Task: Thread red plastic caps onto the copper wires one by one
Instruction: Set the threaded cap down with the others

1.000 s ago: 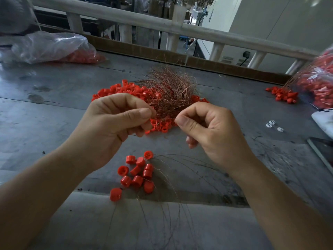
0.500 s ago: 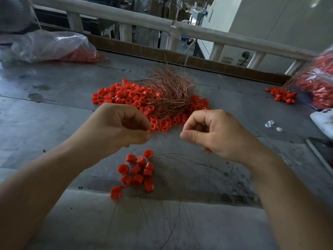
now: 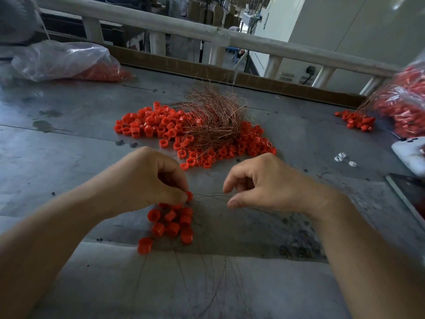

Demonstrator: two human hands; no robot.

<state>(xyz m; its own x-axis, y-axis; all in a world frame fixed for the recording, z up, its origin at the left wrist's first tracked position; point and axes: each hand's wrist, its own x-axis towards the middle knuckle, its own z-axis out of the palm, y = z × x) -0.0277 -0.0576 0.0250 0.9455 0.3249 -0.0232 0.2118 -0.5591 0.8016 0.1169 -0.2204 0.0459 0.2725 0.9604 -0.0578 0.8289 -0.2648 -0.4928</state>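
Head view: your left hand (image 3: 149, 180) pinches a red cap (image 3: 189, 195) just above the small cap cluster (image 3: 171, 223); your right hand (image 3: 264, 185) hangs loosely open right of it, bare table (image 3: 69, 157) to its left, no legible writing

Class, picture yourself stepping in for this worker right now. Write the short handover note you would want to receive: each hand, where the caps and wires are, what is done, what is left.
Left hand: pinching one red cap at its fingertips, low over the table.
Right hand: thumb and forefinger parted; a thin wire runs from it to the cap.
Near pile: about a dozen caps by the left hand, thin wires trailing towards you.
Big pile: loose caps further back, wire bundle on top.
Done: cannot confirm the near caps are threaded.
Left: the big pile.
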